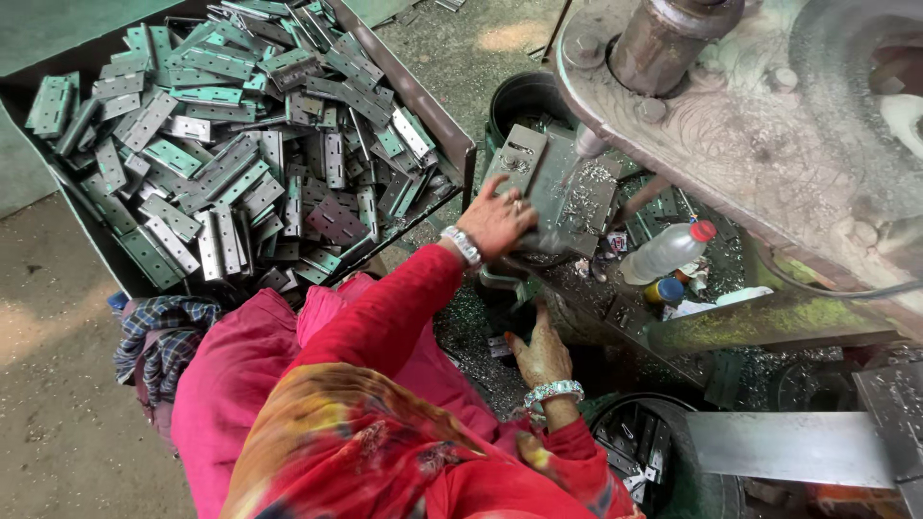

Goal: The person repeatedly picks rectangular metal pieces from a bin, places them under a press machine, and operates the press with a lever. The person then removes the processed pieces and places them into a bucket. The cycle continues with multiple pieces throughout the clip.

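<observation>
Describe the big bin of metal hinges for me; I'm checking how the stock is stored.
The bin is a large, shallow, dark metal tray with straight walls, set at an angle on the concrete floor at upper left. It is heaped with flat grey hinge plates, many with a greenish tint and small screw holes, lying jumbled in every direction. Its near right corner sits close to the left hand, which rests on the machine's work plate, not in the bin.

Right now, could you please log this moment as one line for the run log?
left hand: on hinge plate under press | right hand: low, empty | hinge bin: full | bottle: lying beside
</observation>
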